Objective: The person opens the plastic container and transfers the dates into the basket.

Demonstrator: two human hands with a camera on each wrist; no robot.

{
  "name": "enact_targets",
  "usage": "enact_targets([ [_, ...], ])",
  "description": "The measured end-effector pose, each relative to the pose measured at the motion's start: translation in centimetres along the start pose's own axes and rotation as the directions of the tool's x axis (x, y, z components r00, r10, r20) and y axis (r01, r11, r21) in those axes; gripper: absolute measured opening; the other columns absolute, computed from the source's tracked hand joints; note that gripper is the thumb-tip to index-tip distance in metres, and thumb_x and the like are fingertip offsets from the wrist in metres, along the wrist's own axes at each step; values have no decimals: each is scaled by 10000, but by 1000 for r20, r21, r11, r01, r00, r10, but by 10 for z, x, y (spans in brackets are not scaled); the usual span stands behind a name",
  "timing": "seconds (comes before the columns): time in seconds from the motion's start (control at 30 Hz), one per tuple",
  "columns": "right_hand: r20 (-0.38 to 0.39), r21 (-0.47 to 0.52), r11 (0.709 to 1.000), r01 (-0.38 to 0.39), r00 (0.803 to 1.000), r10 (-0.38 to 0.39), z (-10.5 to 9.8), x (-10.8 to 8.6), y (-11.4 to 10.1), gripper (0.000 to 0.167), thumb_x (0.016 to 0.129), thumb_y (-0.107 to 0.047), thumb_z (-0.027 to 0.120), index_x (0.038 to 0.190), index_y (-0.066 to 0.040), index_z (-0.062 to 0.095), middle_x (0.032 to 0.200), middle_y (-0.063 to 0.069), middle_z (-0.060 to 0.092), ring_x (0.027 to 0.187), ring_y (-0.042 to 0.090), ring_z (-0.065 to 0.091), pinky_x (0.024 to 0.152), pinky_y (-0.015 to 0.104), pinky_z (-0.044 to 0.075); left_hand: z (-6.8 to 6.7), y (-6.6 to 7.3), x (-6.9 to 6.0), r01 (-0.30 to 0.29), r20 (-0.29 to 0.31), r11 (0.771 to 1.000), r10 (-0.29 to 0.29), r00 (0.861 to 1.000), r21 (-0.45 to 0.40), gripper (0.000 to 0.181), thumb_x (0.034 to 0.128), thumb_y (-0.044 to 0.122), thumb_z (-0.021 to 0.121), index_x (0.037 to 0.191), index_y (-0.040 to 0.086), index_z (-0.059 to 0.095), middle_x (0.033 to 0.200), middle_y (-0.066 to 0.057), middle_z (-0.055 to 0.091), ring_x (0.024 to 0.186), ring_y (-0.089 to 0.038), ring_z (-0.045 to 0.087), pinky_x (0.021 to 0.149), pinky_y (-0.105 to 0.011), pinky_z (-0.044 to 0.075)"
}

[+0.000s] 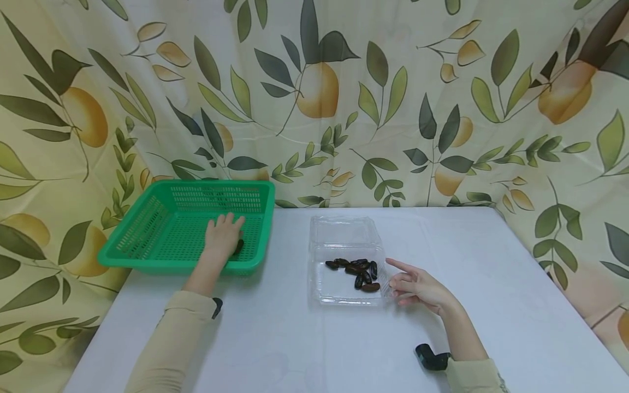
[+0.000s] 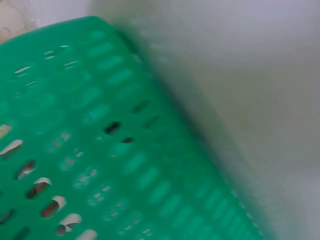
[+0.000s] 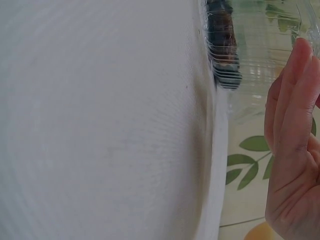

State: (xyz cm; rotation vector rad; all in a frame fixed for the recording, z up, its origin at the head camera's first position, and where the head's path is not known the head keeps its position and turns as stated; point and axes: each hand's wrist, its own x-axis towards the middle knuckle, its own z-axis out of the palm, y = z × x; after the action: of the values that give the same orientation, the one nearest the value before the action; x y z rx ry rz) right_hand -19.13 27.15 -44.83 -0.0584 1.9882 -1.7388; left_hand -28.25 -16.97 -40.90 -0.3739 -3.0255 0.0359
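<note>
Inside a green slotted basket (image 1: 162, 254) at the left, my left hand (image 1: 223, 236) reaches over the floor with its fingers spread. A dark date (image 1: 238, 247) lies by the thumb side of that hand, partly hidden by it. Only the basket's green wall (image 2: 90, 100) fills the left wrist view; the hand is out of sight there. My right hand (image 1: 417, 286) is at the right side of a clear plastic clamshell box (image 1: 334, 286), index finger extended and other fingers loosely bent. In the box's base lies a group of several dates (image 1: 362, 267).
The clamshell's lid (image 1: 342, 232) is folded back toward the far table edge. A white cloth (image 1: 290, 338) covers the table. Behind it hangs a curtain (image 1: 393, 164) printed with fruit and leaves.
</note>
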Motion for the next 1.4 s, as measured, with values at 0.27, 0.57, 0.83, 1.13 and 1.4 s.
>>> enact_targets([
  [0.27, -5, 0, 1000, -7, 1000, 7, 1, -1, -1, 744, 867, -111, 615, 1449, -28, 158, 879, 27, 595, 701, 114, 614, 600, 257, 530, -17, 21, 8, -54, -181, 998, 46, 982, -39, 294, 913, 252, 557, 1155, 110, 469, 1104, -167, 475, 986, -341, 437, 782, -458, 368],
  [0.57, -2, 3, 1000, -4, 1000, 4, 1, 1, 0, 739, 868, -104, 612, 1449, -31, 160, 880, 24, 598, 704, 117, 612, 595, 252, 528, -12, 63, 11, -191, -375, 979, 201, 905, 65, 268, 870, 274, 621, 1062, 117, 519, 967, -109, 497, 861, -282, 469, 717, -389, 384],
  [0.83, -8, 5, 1000, -6, 1000, 6, 1, 0, 0, 737, 867, -101, 612, 1448, -30, 164, 882, 21, 601, 704, 118, 615, 596, 254, 529, 7, 107, 6, -319, -292, 936, 349, 890, 147, 236, 895, 325, 573, 1087, 193, 534, 957, -36, 504, 886, -217, 475, 753, -346, 387],
  [1.13, -3, 4, 1000, -1, 1000, 1, 1, 0, 1, 737, 868, -105, 612, 1447, -25, 164, 886, 25, 601, 707, 121, 619, 599, 255, 529, 20, 143, -2, -408, -163, 900, 430, 888, 153, 250, 918, 360, 522, 1114, 208, 498, 1022, -2, 499, 890, -177, 449, 779, -308, 387],
  [1.4, 1, 7, 1000, 1, 1000, -1, 1, 0, 0, 739, 868, -103, 612, 1446, -20, 158, 877, 19, 591, 705, 120, 618, 599, 254, 529, 25, 167, -6, -428, -171, 887, 455, 874, 173, 232, 909, 372, 531, 1089, 227, 535, 1009, 28, 512, 883, -146, 464, 757, -280, 377],
])
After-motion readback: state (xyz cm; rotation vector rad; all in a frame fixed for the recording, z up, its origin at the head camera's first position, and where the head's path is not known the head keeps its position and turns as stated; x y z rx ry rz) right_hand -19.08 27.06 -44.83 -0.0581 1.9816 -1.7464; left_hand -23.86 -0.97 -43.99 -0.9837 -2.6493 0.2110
